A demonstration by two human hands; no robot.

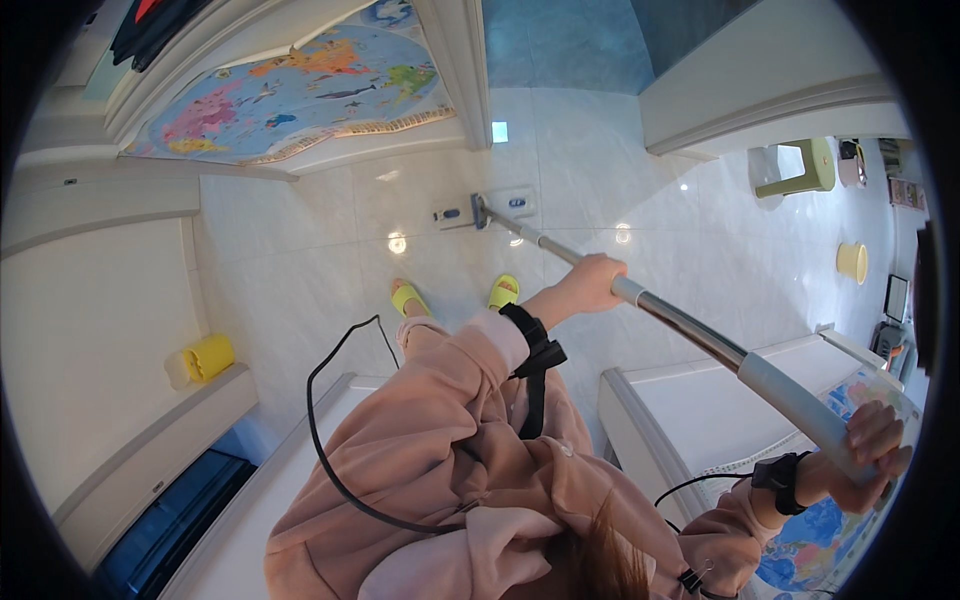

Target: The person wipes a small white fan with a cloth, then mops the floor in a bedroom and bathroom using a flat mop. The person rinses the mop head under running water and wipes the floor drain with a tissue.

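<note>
Both my hands are on the telescopic metal-and-grey pole (694,319) of a flat mop. Its lower shaft is wrapped by my left hand (583,285), just below the grey collar. At the far right, my right hand (874,454) closes around the thick grey grip near the top end. The pole slants down to the left to a hinged joint on the flat mop head (515,202), which lies on the tile floor (442,262). Black straps with cables sit on both wrists. My feet, in lime-green slides (409,298), stand behind the mop head.
A cabinet or door panel with a world map (300,97) borders the floor at upper left. A green stool (814,169) and a yellow bin (852,262) stand to the right. At left is a yellow container (210,358). A low white unit (720,397) is beside me at right.
</note>
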